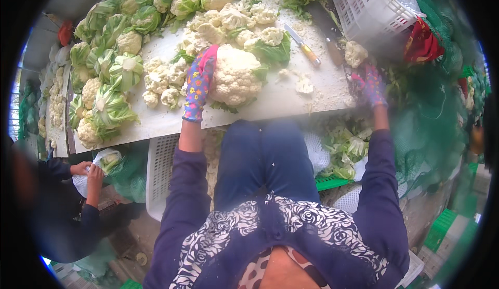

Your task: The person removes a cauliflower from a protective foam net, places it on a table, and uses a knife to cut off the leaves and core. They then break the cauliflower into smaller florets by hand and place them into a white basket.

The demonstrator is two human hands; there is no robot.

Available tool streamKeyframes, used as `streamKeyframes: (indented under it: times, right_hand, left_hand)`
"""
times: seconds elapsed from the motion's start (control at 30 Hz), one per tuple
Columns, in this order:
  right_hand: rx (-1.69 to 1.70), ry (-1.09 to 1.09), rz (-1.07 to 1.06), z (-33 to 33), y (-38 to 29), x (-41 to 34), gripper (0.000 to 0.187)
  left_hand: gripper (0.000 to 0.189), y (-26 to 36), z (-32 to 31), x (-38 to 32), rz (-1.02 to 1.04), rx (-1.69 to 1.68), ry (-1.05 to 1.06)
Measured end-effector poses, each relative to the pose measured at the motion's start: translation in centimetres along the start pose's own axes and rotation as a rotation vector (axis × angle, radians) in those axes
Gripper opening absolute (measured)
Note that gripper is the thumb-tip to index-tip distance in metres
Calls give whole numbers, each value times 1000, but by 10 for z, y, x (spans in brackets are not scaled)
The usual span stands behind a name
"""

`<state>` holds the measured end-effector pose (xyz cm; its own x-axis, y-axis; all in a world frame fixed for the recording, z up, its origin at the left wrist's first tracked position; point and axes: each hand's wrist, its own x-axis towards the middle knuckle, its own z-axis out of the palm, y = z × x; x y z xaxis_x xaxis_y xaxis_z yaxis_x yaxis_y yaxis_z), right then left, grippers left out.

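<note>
My left hand point(200, 84), in a blue floral glove with pink fingertips, cups the left side of a large cauliflower head point(237, 76) on the white tabletop point(273, 104). My right hand point(370, 84), in a matching glove and slightly blurred, is at the table's right edge with thumb and fingers apart. Just beyond its fingertips is a cauliflower piece point(355, 54); whether they touch is unclear. A knife point(303, 45) with a yellowish handle lies beyond the large head. Cut florets point(304, 84) lie near it, and a heap of trimmed cauliflower point(212, 32) sits behind.
Leafy cauliflower heads point(113, 108) crowd the table's left side. A broad dark blade with a wooden handle point(334, 51) lies by a white plastic crate point(370, 8). Leaf trimmings point(345, 148) lie below the table. Another person's hands point(91, 172) hold a netted cauliflower at left.
</note>
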<state>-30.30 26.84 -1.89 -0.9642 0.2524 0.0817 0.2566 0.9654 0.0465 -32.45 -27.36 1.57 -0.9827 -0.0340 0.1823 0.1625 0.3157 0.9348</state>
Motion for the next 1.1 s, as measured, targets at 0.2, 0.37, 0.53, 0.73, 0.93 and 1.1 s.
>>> streamKeyframes:
  times: [0.2,0.37,0.53,0.73,0.93,1.1]
  right_hand:
    - [75,-54,-317,85,76,32,59]
    - [368,173,-58,18,31,14,33]
    - [1181,16,-568,-108,-179,-47,31]
    - [729,-29,-1029,-115,-278,-25,29]
    - [744,-181,-990,-118,-269,-17,30]
    - [1175,-190,-487,-129,-252,14,29]
  left_hand:
    - [58,19,24,-33,226,78,142]
    - [111,26,38,-52,429,655,195]
    - [114,20,32,-51,394,653,88]
    - [122,17,39,-43,389,793,85]
    - [131,14,49,-37,387,816,97]
    - [128,12,48,-36,390,799,124]
